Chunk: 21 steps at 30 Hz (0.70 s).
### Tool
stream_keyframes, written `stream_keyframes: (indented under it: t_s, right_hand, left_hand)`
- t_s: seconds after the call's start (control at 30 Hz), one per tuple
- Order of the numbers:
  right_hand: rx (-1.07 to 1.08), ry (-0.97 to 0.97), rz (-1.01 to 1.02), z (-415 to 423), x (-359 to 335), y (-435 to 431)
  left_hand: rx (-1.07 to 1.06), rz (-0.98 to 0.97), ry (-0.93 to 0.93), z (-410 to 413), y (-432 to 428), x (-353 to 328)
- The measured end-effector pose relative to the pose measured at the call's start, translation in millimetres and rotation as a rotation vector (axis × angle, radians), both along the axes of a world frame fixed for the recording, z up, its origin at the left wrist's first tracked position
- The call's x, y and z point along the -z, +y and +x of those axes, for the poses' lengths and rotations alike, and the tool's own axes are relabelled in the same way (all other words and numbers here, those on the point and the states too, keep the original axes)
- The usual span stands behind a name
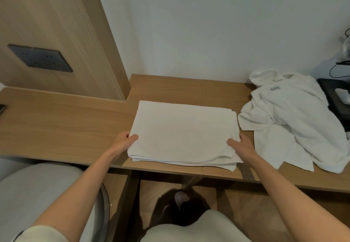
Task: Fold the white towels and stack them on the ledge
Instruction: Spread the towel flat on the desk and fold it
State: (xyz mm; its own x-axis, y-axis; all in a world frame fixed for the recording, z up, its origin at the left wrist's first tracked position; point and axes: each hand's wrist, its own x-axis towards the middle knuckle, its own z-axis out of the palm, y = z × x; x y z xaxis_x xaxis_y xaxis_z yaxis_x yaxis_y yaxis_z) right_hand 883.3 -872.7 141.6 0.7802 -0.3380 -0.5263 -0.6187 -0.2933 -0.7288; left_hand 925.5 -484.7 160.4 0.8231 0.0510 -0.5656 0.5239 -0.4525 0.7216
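Observation:
A folded white towel [181,133], several layers thick, lies flat on the wooden ledge [72,126] in front of me. My left hand [126,141] grips its near left corner, thumb on top and fingers tucked under the edge. My right hand [239,145] holds the near right corner the same way. A rumpled heap of unfolded white towels [287,124] with a small label lies on the ledge to the right, touching the folded towel's right edge.
A wooden wall panel with a dark socket plate [40,58] rises at the left. A black device with cables [339,97] stands at the far right. A grey rounded seat [37,200] sits below left; the floor and my shoe [181,198] show under the ledge.

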Motion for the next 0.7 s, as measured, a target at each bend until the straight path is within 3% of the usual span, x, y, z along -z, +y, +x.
stream_keyframes:
  t_s: [0.13, 0.27, 0.43, 0.57, 0.7]
  right_hand:
    - [-0.042, -0.083, -0.432, -3, -1, 15]
    - [-0.352, -0.089, -0.961, 11, -17, 41]
    - [-0.648, -0.156, -0.824, 46, -15, 104]
    - [-0.621, -0.101, -0.765, 63, 21, 133]
    - [-0.593, -0.214, -0.856, 37, 51, 111]
  left_hand:
    - [-0.078, 0.173, -0.06, 1, -5, 4]
    - [0.105, 0.514, -0.251, 13, -24, -5]
    - [0.423, 0.633, -0.522, 34, -102, 4]
    - [0.582, 0.744, -0.487, 42, -141, 42]
    - [0.605, 0.782, -0.588, 45, -116, 74]
